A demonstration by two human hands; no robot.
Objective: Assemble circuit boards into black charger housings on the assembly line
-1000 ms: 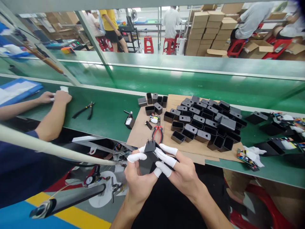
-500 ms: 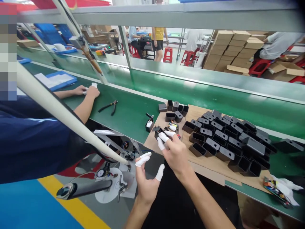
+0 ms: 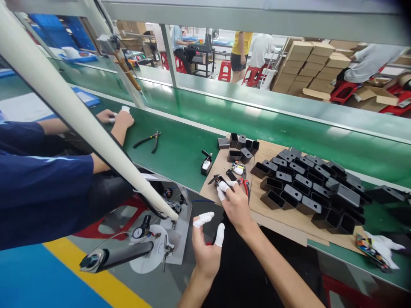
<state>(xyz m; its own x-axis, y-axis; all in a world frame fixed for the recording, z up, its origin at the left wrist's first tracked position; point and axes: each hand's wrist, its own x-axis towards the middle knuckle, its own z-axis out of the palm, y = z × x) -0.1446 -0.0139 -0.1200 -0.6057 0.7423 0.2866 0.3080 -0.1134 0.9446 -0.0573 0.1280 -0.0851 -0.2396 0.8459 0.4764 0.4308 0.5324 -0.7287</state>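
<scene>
My right hand point(image 3: 236, 206), with white finger cots on its fingertips, grips a small black plastic case point(image 3: 219, 181) at the cardboard's near left corner. The case's end stands open and parts show inside; its far side is hidden by my fingers. My left hand point(image 3: 207, 246), also in white finger cots, is held in front of the bench edge with thumb and fingers apart and nothing between them. Beside the right hand lie red-handled pliers point(image 3: 246, 188), a small black piece point(image 3: 230, 174) and a circuit board with white wrapping point(image 3: 238, 169). Another filled case point(image 3: 206, 165) stands on the green bench.
Many empty black cases point(image 3: 302, 186) stand in rows on the cardboard point(image 3: 257, 209). Black-handled cutters point(image 3: 150, 141) lie to the left, near a co-worker's hands point(image 3: 121, 119). A pale pole point(image 3: 96, 141) slants across the left. Another circuit board point(image 3: 372, 252) lies at right.
The view has shifted slightly, and the red-handled pliers show more. My right hand still holds the case, now tilted a little differently. My left hand stays open.
</scene>
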